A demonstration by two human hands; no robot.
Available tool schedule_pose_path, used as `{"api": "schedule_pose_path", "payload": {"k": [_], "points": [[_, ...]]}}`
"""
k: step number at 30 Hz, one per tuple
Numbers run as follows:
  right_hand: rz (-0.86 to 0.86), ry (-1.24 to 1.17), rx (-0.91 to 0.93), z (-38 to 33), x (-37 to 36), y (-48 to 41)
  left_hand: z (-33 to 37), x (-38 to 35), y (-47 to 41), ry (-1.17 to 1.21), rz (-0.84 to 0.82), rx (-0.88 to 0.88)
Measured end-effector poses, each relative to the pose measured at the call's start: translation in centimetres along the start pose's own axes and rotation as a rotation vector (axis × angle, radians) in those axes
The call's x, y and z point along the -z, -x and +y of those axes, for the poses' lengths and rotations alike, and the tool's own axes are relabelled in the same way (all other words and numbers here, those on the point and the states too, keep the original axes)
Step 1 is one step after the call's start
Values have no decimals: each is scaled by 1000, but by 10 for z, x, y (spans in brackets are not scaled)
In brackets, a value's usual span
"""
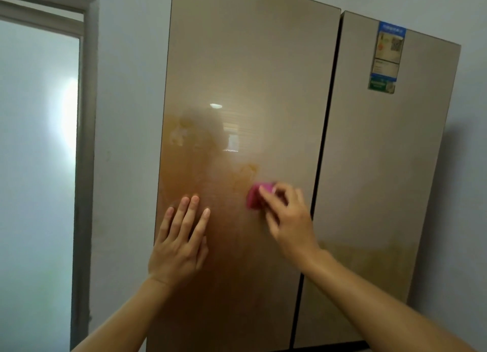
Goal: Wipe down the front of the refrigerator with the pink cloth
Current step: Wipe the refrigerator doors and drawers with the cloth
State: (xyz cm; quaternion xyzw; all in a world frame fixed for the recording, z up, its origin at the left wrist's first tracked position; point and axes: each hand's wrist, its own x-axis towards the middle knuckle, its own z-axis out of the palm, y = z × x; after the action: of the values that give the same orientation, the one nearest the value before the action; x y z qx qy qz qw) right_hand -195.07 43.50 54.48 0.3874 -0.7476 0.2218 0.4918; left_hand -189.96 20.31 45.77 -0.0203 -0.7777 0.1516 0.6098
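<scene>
Here, left hand (176, 249) rests flat-fingered on the refrigerator (250, 61), right hand (290, 219) grips pink cloth (254, 196) well below a label (386, 59).

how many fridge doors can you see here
2. The left door, where the left hand presses flat and the right hand holds the pink cloth; the right door, bearing a label. Any lower doors would be out of frame.

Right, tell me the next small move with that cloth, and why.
Probably slide the pink cloth up a little, over the smear just above it. The right hand pinches the cloth against the fridge door, and the left hand lies flat on the door, clear of that path.
</scene>
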Motion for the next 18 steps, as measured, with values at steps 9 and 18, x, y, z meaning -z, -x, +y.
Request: {"api": "schedule_pose_path", "payload": {"k": [9,18], "points": [[141,-281,-215,6,53,-90,2,1,1,-20,-11,2],[-379,-69,306,-17,-11,14,1,0,2,-23,-3,0]]}}
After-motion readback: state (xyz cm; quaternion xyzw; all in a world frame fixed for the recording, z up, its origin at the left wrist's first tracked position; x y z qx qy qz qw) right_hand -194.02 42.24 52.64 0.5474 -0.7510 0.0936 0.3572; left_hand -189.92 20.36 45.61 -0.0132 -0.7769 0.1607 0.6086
